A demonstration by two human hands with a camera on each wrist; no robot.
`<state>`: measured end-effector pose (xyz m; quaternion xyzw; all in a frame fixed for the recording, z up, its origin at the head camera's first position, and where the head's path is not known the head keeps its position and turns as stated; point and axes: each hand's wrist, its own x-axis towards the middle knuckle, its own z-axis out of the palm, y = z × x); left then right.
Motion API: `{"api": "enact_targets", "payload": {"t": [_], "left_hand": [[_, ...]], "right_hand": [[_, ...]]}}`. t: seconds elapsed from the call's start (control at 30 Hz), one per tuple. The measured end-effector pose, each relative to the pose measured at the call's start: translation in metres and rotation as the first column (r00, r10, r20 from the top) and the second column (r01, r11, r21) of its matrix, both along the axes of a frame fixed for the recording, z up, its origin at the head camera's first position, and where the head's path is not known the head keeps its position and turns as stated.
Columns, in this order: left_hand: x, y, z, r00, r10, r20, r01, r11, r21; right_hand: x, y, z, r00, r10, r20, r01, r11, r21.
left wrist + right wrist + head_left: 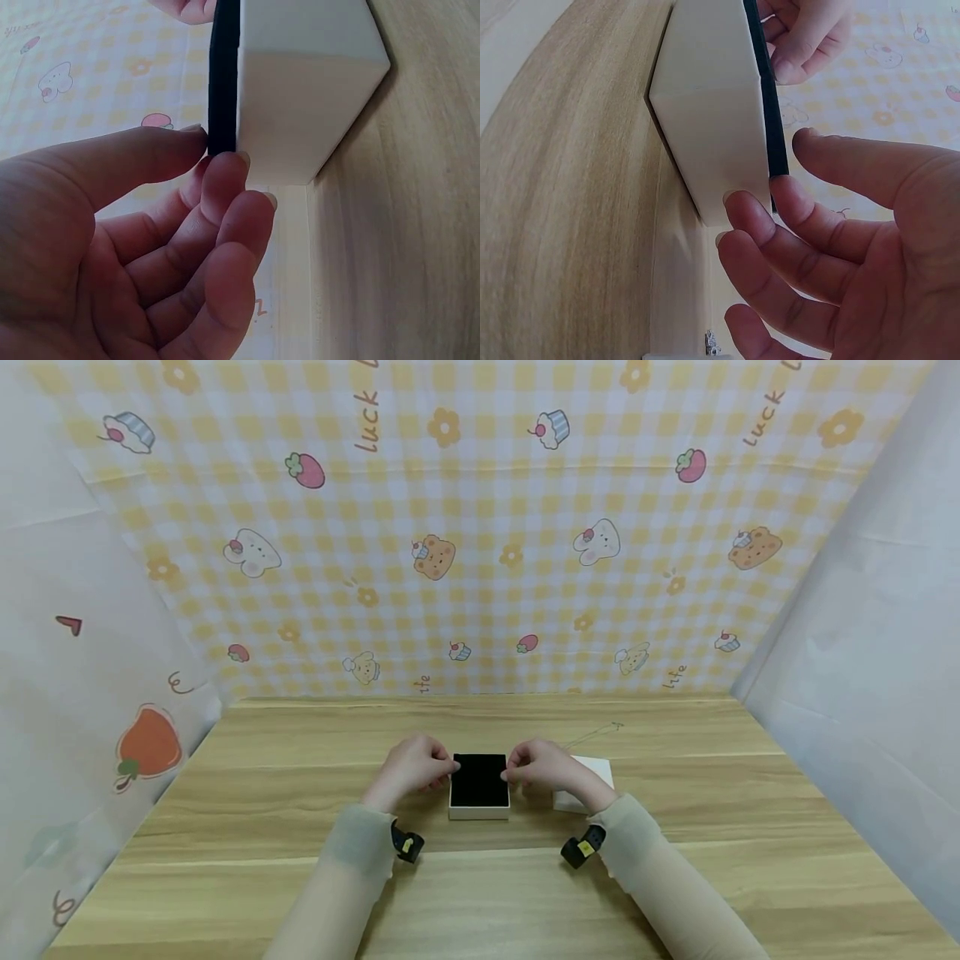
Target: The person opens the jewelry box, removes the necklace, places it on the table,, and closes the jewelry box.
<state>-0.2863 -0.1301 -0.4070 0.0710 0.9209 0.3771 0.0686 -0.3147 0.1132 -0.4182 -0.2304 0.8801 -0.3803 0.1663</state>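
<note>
A small white box (478, 813) stands on the table with a black pad (479, 779) in its top. The pad sits slightly proud of the rim, as both wrist views show. My left hand (417, 766) is at the box's left side, thumb and index finger pinching the pad's edge (223, 97). At the opposite side is my right hand (546, 766). In the right wrist view its index fingertip touches the pad's edge (775, 127), while the thumb stands off from it and the other fingers are loosely bent beside the box wall.
Partly under my right forearm lies a white box part (596, 768), probably the lid. Behind it a thin necklace (592, 736) stretches over the wooden table (480, 893). A patterned cloth (480, 610) hangs at the back, with pale cloth on both sides.
</note>
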Motion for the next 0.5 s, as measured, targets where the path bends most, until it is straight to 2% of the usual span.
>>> {"api": "enact_targets", "payload": {"t": [0.5], "left_hand": [[-0.0005, -0.0001, -0.0004, 1.0, -0.016, 0.021, 0.016, 1.0, -0.025]], "right_hand": [[-0.0015, 0.0, -0.0032, 1.0, 0.008, 0.008, -0.008, 1.0, -0.006]]}}
